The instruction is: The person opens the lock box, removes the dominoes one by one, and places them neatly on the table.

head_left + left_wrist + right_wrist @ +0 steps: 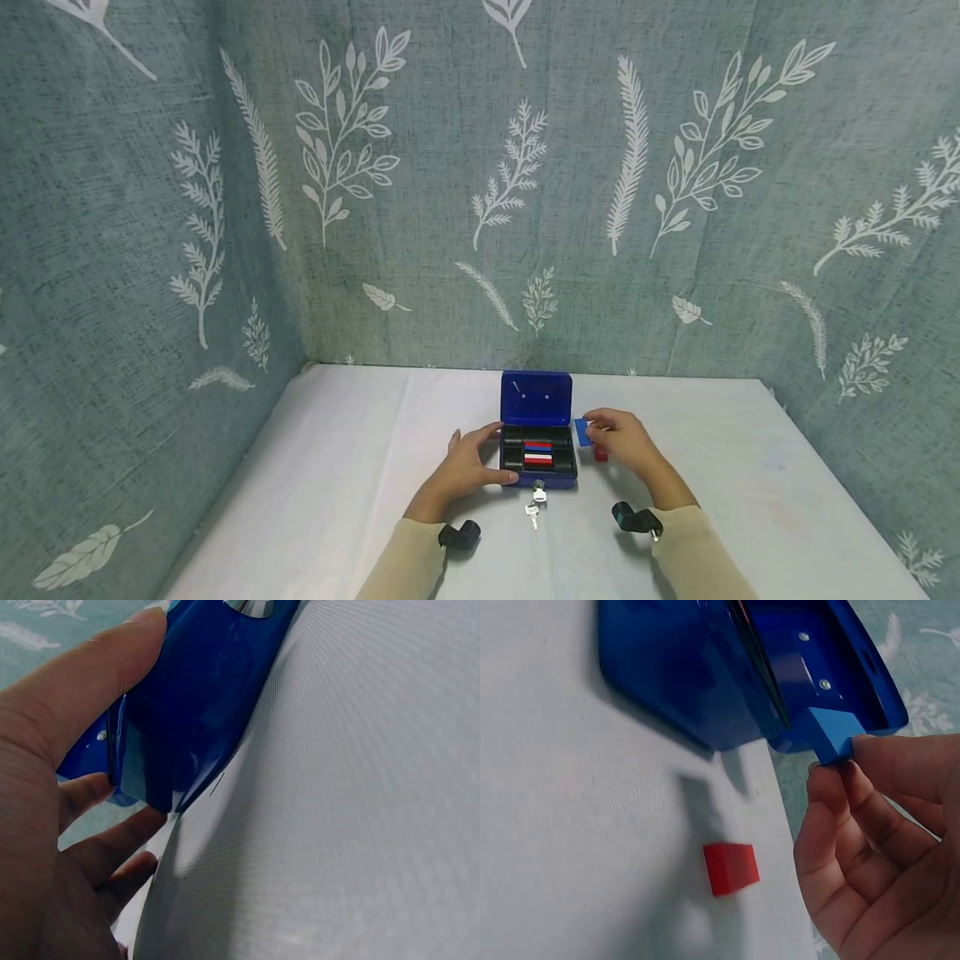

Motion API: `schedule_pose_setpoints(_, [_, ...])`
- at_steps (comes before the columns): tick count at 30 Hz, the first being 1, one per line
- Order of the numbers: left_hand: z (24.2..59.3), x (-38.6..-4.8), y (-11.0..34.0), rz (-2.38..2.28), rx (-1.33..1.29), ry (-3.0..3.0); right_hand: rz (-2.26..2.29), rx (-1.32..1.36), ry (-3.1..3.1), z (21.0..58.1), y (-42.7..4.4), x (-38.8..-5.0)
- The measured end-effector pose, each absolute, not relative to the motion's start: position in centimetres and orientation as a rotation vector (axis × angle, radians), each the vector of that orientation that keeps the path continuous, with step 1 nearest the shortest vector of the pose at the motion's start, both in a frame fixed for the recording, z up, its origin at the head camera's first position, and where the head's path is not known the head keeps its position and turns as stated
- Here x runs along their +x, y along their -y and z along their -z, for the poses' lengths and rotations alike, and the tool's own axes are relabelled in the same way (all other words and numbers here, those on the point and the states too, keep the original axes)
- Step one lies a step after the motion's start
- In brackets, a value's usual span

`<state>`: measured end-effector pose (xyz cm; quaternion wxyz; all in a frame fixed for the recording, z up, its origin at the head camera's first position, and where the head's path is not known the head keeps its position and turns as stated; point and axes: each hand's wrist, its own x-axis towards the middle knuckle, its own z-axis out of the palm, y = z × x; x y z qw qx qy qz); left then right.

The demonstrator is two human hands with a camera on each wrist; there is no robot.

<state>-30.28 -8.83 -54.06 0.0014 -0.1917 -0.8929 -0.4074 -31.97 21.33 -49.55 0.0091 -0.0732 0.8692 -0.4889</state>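
A blue metal cash box point(538, 481) stands on the table with its lid point(536, 398) raised. Inside it sits a black tray point(513, 450), whose middle section holds red, blue and white pieces point(537, 452). My left hand point(467, 463) grips the box's left side, thumb at the front corner and fingers along the side. To the right of the box, my right hand point(624, 442) pinches a blue block point(832, 735) between thumb and fingertips, above the table. Below that hand a red block point(731, 868) lies on the table. Keys point(535, 505) are at the box's front lock.
A white cloth covers the table point(345, 467). Leaf-patterned fabric point(442, 192) hangs behind it and at its left. Dark wrist mounts point(460, 535) are worn at both cuffs.
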Motion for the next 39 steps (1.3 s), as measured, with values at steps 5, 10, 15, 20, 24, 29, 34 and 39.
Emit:
schedule_pose_setpoints(5, [54.1,-30.4,8.9,1.273,-0.605,2.802,1.578,-0.269,-2.688,49.3,-22.0,-31.6])
schedule_pose_setpoints(10, [54.1,-30.4,8.9,1.295,-0.603,2.800,1.570,-0.261,-2.676,49.7,-22.6,-31.4])
schedule_pose_setpoints(15, [54.1,-30.3,8.8,1.301,-0.593,2.807,1.568,-0.215,-2.676,50.2,-23.4,-31.5])
schedule_pose_setpoints(20, [54.1,-30.3,8.8,1.295,-0.591,2.807,1.550,-0.201,-2.699,50.6,-24.0,-31.6])
schedule_pose_setpoints(24, [54.2,-30.4,8.9,1.291,-0.600,2.803,1.519,-0.187,-2.715,50.8,-24.4,-31.5])
schedule_pose_setpoints(29, [54.3,-30.4,8.8,1.284,-0.594,2.807,1.478,-0.157,-2.734,50.8,-24.9,-31.3])
schedule_pose_setpoints(34, [54.1,-30.3,8.7,1.279,-0.571,2.824,1.445,-0.151,-2.762,51.1,-25.4,-31.1])
schedule_pose_setpoints(39, [54.0,-30.2,8.7,1.285,-0.564,2.828,1.418,-0.112,-2.780,51.3,-25.7,-31.0])
